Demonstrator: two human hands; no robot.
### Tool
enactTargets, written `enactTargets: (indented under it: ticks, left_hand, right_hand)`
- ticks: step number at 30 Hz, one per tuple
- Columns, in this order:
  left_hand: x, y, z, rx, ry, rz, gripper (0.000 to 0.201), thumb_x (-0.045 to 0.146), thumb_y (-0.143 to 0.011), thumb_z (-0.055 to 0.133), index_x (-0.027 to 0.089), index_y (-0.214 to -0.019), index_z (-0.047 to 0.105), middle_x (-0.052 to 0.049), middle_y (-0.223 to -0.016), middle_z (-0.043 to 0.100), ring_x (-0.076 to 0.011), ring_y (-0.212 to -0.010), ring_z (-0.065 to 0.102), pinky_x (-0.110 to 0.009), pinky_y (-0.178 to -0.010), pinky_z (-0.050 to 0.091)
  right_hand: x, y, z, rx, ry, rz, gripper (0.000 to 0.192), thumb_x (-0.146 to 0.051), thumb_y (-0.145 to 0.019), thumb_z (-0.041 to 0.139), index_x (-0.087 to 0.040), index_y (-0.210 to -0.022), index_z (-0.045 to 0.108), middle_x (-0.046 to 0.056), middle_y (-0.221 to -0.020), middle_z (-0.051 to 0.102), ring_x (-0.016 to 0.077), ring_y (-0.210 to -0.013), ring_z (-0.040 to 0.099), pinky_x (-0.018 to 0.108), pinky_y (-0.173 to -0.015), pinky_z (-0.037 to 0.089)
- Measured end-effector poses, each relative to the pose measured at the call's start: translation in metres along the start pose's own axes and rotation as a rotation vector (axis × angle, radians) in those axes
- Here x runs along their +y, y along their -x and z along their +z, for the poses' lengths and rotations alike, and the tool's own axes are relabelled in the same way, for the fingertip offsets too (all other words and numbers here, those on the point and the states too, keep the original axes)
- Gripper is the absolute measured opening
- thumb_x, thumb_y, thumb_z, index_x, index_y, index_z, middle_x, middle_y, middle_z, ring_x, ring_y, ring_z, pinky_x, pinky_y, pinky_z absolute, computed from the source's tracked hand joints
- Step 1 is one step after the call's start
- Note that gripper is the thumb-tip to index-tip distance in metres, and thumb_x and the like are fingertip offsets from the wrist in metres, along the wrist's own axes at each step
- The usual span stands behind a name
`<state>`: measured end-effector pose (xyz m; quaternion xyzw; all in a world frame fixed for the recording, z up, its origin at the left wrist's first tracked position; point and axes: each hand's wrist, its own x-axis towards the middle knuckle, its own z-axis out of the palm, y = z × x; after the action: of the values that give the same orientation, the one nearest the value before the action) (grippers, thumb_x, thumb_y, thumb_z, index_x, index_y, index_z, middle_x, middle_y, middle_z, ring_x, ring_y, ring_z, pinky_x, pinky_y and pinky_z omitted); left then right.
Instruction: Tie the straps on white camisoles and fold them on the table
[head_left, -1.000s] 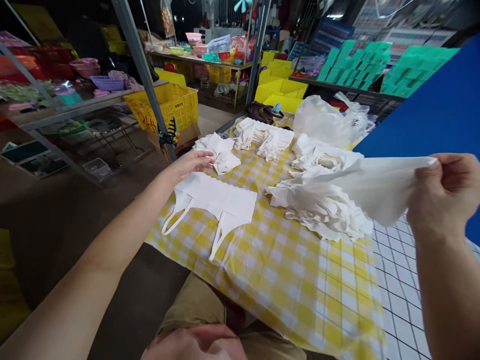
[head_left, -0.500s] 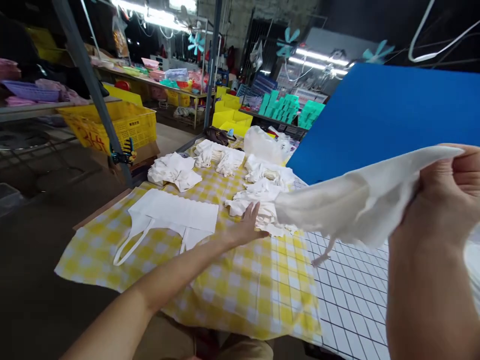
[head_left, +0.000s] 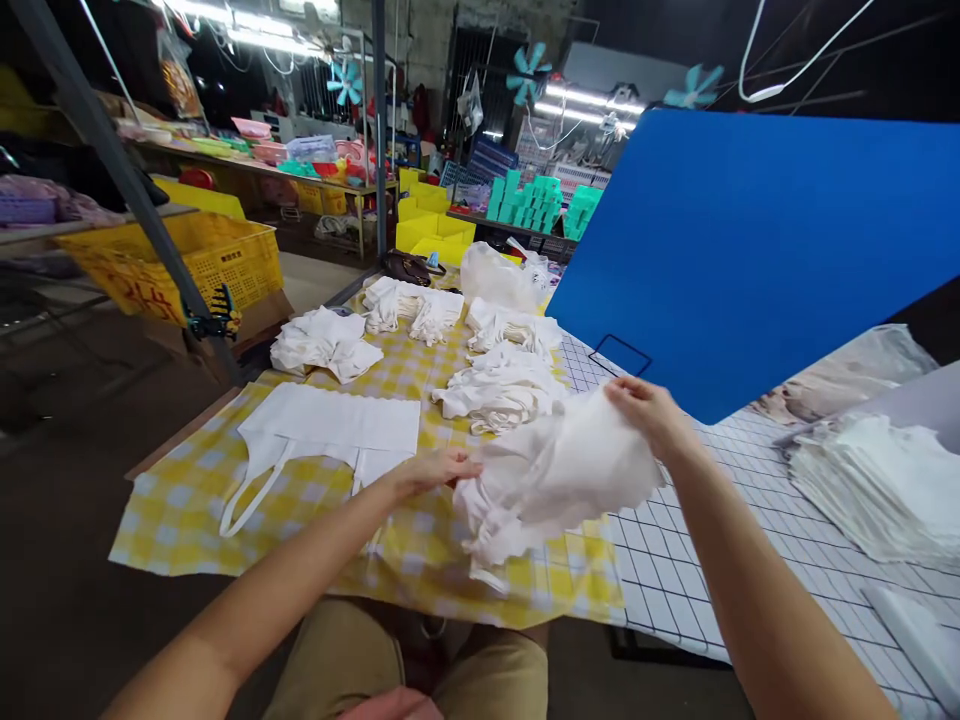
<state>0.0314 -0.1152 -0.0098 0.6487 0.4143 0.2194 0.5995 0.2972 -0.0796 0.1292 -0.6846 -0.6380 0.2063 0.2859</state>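
1. My left fingers (head_left: 465,467) and right fingers (head_left: 628,390) pinched a rumpled white garment (head_left: 562,470), held between them.
2. Spreading it seemed in hand; the next move likely called for even tension.
3. A flat garment (head_left: 337,422) lay left of both.

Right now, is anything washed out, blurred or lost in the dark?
Head view: the tube lights at the top glare white; head view: the held white cloth looks slightly soft; head view, lower left: the floor sinks into darkness.

The bare left hand (head_left: 444,468) now joins the right hand (head_left: 649,408) on the limp white cloth garment (head_left: 562,470), near the yellow-checked table's (head_left: 180,530) front edge.
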Motion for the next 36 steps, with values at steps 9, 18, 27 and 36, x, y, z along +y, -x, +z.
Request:
enactTargets:
  ticks: [9,18,27,36]
  left_hand:
    - [-0.036,-0.011,-0.012,0.486,-0.781,-0.019,0.036,0.014,-0.075,0.052,0.017,-0.111,0.052,-0.009,-0.111,0.052,-0.0231,-0.107,0.046,-0.033,-0.09,0.038]
    - [-0.014,-0.065,0.016,0.373,-0.684,0.074,0.028,0.013,-0.073,0.056,0.016,-0.1,0.06,-0.012,-0.114,0.049,-0.0288,-0.112,0.04,-0.041,-0.094,0.033]
    - [-0.008,-0.08,-0.012,0.049,0.039,0.038,0.023,0.037,-0.075,0.056,0.014,-0.072,0.059,0.003,-0.059,0.048,-0.0075,-0.052,0.042,-0.02,-0.052,0.036]
    - [-0.034,-0.068,-0.017,0.132,0.205,-0.213,0.02,0.02,-0.054,0.074,0.014,-0.053,0.054,0.007,-0.042,0.044,-0.0067,-0.042,0.036,-0.02,-0.042,0.021]
  right_hand:
    - [0.079,0.014,0.103,-0.231,0.477,-0.047,0.022,-0.011,-0.078,0.046,-0.016,-0.093,0.061,0.009,-0.094,0.061,0.0191,-0.08,0.057,0.027,-0.063,0.038]
    - [0.057,0.003,0.148,-0.337,0.35,-0.308,0.037,0.001,-0.073,0.046,-0.022,-0.096,0.063,0.009,-0.111,0.056,0.0227,-0.108,0.044,0.03,-0.08,0.036]
    - [0.067,-0.026,0.111,-0.424,-0.05,-0.035,0.021,-0.033,-0.074,0.053,-0.014,-0.074,0.063,0.001,-0.063,0.058,0.013,-0.059,0.052,0.024,-0.057,0.041]
    - [0.109,-0.013,0.099,0.022,0.013,0.43,0.021,-0.021,-0.068,0.047,-0.016,-0.086,0.057,0.006,-0.061,0.057,0.0195,-0.06,0.055,0.03,-0.054,0.04]
